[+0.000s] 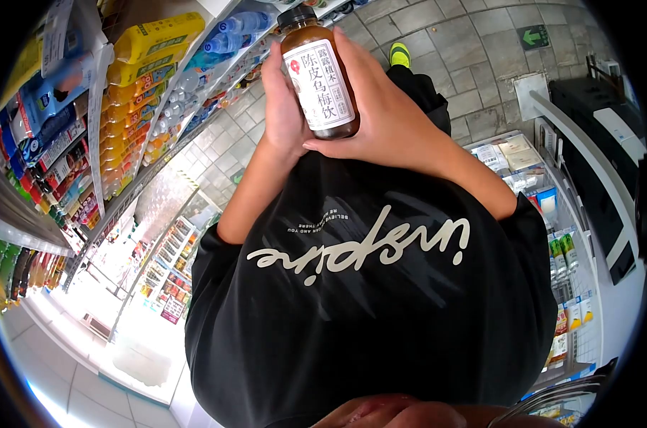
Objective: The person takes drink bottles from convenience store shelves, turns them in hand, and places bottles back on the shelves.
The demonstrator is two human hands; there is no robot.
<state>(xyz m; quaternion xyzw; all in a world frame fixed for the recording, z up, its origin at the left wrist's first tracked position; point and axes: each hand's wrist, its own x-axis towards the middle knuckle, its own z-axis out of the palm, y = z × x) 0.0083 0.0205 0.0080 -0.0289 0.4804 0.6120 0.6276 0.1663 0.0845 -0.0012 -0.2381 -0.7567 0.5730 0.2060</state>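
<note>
A brown drink bottle (319, 84) with a black cap and a white label in Chinese characters is held up in front of my chest. My left hand (283, 107) wraps its left side, thumb running up along the bottle. On the other side, my right hand (380, 107) grips it, with the thumb near the shoulder and fingers passing under the base. The bottle tilts slightly, cap at the top, label turned towards me. Some of the fingers are hidden behind it.
To the left, store shelves hold yellow and orange drink bottles (139, 60), clear water bottles (241, 25) and packaged goods (52, 135). A low rack of drinks and packs (564, 250) stands on the right. Grey floor tiles (452, 53) carry a green arrow sign (534, 37).
</note>
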